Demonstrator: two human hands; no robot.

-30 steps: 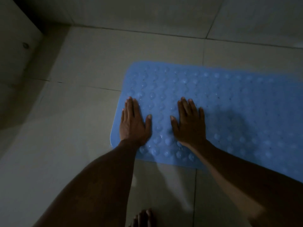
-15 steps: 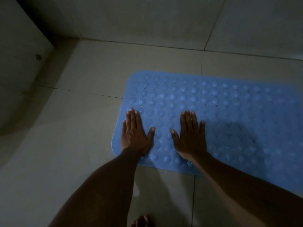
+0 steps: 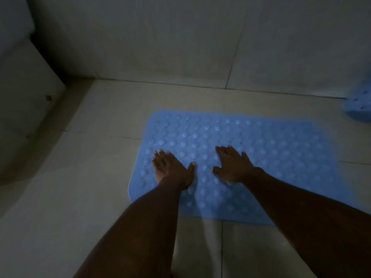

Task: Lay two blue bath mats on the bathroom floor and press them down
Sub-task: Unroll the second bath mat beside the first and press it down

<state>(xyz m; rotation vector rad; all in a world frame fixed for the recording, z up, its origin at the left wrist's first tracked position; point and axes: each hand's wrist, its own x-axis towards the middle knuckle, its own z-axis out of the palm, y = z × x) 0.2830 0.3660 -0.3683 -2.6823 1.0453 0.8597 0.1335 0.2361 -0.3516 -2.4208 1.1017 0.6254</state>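
A blue bath mat (image 3: 281, 157) with rows of round bumps lies flat on the tiled floor. My left hand (image 3: 170, 169) rests palm down on its left part, fingers spread and holding nothing. My right hand (image 3: 232, 165) lies flat on the mat a little to the right, also open. Both forearms reach in from the bottom edge. A corner of a second blue mat (image 3: 359, 107) with small holes shows at the far right edge, partly cut off by the frame.
The floor is pale tile (image 3: 60, 197) with dark grout lines. A tiled wall (image 3: 180, 37) rises just behind the mat. A white fixture or ledge (image 3: 24, 87) with a small round fitting stands at the left. The light is dim.
The view has tilted up, showing more wall and the second mat's corner. Both hands have shifted slightly on the mat and angle leftward; my foot has left the bottom edge.
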